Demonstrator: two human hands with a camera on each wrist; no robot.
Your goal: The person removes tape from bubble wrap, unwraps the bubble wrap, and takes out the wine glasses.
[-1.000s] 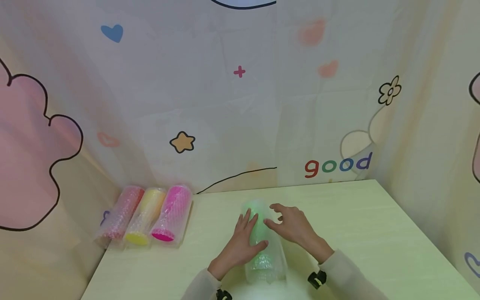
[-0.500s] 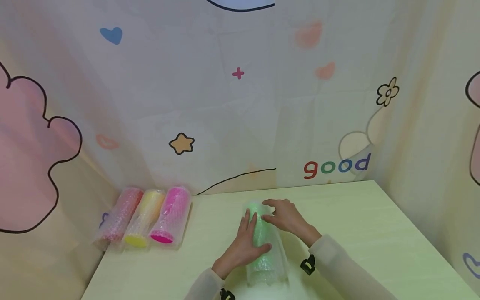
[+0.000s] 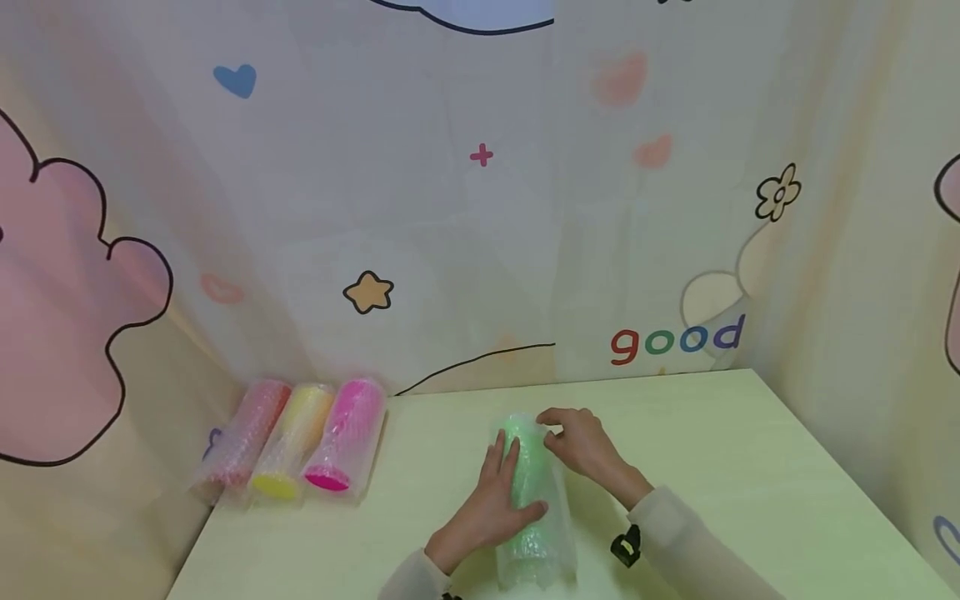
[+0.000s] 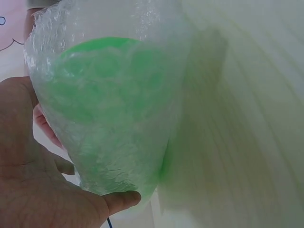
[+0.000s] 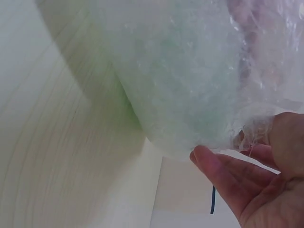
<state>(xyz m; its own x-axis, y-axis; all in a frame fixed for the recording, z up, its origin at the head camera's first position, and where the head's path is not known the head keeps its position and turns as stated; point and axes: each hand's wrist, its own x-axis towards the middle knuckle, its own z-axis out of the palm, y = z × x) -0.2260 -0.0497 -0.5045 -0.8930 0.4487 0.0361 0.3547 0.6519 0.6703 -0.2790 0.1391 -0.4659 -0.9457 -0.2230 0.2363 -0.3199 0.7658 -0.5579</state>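
Observation:
In the head view, a green cylinder wrapped in bubble wrap lies lengthwise on the table. My left hand rests along its left side with straight fingers, the thumb reaching over the top. The left wrist view shows the round green end through the clear film, and the left thumb against the wrap. At the far end, my right hand pinches the edge of the wrap between thumb and fingers. Part of that edge bunches up by the fingers in the right wrist view, where the cylinder is only a faint green behind the wrap.
Three more wrapped cylinders lie side by side at the table's back left: a red one, a yellow one and a bright pink one. A printed curtain stands behind the pale table.
My right hand has moved in to the wrap's far end, its thumb and fingers closing on the edge. The left hand stays on the cylinder. The head view has tilted up slightly.

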